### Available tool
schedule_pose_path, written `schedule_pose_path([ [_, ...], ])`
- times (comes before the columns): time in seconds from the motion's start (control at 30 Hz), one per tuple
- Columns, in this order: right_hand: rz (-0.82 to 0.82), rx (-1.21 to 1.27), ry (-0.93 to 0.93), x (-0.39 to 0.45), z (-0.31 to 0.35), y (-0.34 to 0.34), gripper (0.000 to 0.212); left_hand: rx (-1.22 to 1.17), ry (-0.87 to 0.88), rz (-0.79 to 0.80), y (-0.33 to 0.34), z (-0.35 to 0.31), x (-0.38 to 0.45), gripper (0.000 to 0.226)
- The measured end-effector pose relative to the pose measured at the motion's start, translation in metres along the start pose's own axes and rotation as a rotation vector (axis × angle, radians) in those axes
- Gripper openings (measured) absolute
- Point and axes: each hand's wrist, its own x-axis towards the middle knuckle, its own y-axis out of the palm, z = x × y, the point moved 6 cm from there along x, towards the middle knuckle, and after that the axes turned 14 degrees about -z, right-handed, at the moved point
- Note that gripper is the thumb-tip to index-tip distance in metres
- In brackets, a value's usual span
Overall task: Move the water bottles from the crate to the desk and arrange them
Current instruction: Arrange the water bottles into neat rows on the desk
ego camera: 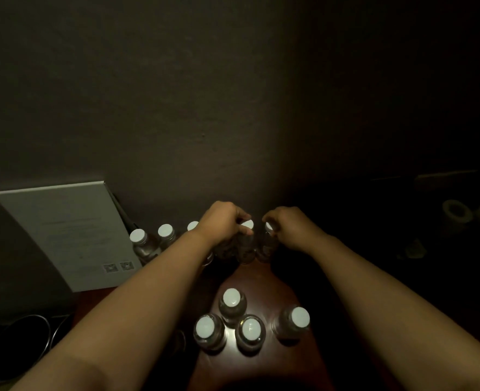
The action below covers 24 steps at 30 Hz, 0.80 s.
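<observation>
On the dark wooden desk (261,280), clear water bottles with white caps stand upright. My left hand (221,221) grips the neck of one bottle (247,224) at the back of the desk, by the wall. My right hand (292,225) grips the neck of the bottle beside it (268,227). To the left of my left hand stand three more bottles in a row (166,231). Several bottles stand in a loose group nearer to me (231,298). No crate is in view.
A grey board with printed text (63,235) leans against the wall at the left. Dark round metal vessels (21,340) sit at the lower left. A roll of tape (457,211) lies in the dim area at the right. The wall rises right behind the desk.
</observation>
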Motion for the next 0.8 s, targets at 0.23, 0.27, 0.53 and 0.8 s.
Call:
schedule_pose_path([
  [0.23,-0.024,0.007,0.003,0.0004,-0.0002,-0.0004,0.039,0.0,0.006,0.001,-0.0007,-0.0005,0.0,0.051],
  [0.27,-0.028,0.011,0.006,0.0008,0.0001,-0.0005,0.039,0.0,0.005,-0.002,-0.0011,-0.0004,0.0001,0.051],
  [0.53,-0.016,0.023,0.053,0.0012,-0.0037,0.0039,0.043,-0.001,0.016,0.016,-0.0018,-0.0014,-0.0008,0.052],
  [0.8,0.015,0.043,0.074,-0.0078,-0.0043,0.0044,0.061,0.027,0.04,-0.013,0.0013,-0.003,-0.005,0.047],
])
